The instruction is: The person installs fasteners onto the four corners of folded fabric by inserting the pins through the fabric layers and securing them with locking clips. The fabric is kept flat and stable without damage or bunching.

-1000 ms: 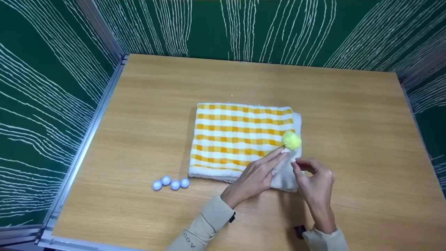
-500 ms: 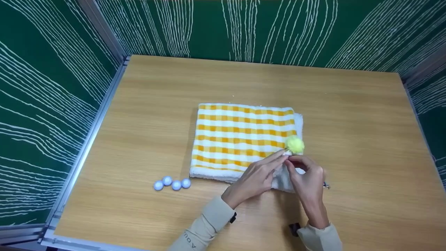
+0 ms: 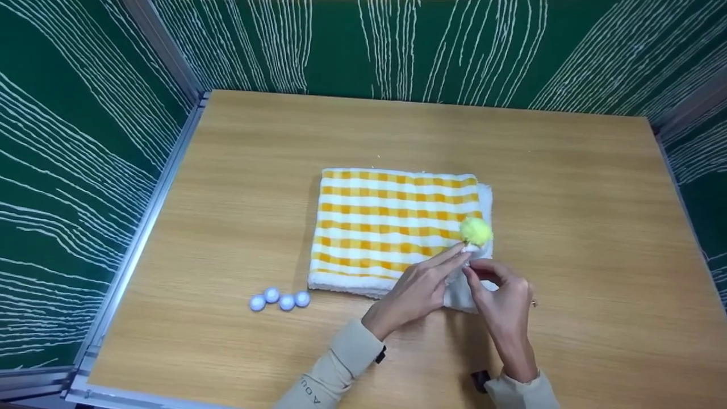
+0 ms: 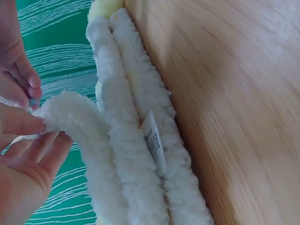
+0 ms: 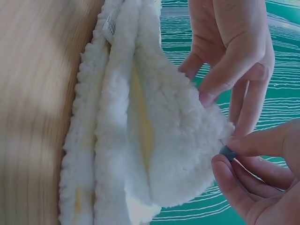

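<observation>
A folded yellow-and-white checked blanket [image 3: 397,213] with a white fleece underside lies mid-table. A fluffy yellow pompom [image 3: 476,231] sits at its right side, just beyond my left fingertips. My left hand [image 3: 417,287] pinches a raised flap of the blanket between thumb and fingers. Close beside it, my right hand [image 3: 504,298] pinches a pin by its small blue-grey head [image 5: 228,153]. The pin's thin shaft meets the fleece edge [image 5: 213,136] in the right wrist view; how deep it goes cannot be told. A printed label [image 4: 153,143] sticks out between the fleece layers.
Several pale blue balls [image 3: 287,301] lie left of the blanket's near edge. A small shiny object [image 3: 534,304], too small to identify, shows on the wooden table [image 3: 596,227] right of my right hand. Green panels with white streaks [image 3: 335,45] enclose the table's back and sides.
My right hand has moved left, up to my left fingertips at the flap, then slightly back down. The small shiny object has come into sight beside it. My left hand has stayed on the flap.
</observation>
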Tool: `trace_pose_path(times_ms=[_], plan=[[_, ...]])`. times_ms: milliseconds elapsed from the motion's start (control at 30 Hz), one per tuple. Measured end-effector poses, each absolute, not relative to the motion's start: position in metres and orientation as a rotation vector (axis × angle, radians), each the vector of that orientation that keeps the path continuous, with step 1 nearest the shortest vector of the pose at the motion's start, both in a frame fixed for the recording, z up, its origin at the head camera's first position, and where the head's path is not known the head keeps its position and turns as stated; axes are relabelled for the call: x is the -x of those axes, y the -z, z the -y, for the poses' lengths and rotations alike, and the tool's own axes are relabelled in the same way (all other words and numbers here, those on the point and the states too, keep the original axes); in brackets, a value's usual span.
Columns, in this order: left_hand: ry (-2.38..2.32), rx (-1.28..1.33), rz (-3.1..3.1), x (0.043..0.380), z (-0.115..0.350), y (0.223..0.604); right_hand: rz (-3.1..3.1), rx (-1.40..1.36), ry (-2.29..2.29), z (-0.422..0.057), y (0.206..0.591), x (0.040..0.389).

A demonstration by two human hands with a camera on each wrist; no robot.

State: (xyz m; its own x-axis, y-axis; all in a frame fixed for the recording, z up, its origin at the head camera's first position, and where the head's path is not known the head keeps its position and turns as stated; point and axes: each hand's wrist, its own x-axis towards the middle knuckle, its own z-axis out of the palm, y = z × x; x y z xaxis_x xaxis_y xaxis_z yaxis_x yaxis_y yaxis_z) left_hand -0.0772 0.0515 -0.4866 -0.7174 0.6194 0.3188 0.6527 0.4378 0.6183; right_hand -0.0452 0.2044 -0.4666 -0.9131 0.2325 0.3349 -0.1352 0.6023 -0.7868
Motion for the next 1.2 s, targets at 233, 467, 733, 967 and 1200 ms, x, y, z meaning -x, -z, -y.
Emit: trace_pose_path(times_ms=[233,467,733,967,1200], plan=[[1.157,1.182,2.607,0.077,-0.050,0.488,2.430,0.088,-1.265,-0.199,0.468,0.050],[1.163,1.164,2.592,0.076,-0.049,0.490,2.372,0.053,-1.239,-0.196,0.474,0.054],[1.163,1.167,2.611,0.074,-0.050,0.488,2.326,0.108,-1.276,-0.194,0.477,0.055],[1.080,1.175,2.661,0.072,-0.052,0.487,2.362,0.183,-1.314,-0.195,0.477,0.053],[1.012,1.198,2.625,0.072,-0.052,0.487,2.340,0.240,-1.378,-0.197,0.477,0.049]])
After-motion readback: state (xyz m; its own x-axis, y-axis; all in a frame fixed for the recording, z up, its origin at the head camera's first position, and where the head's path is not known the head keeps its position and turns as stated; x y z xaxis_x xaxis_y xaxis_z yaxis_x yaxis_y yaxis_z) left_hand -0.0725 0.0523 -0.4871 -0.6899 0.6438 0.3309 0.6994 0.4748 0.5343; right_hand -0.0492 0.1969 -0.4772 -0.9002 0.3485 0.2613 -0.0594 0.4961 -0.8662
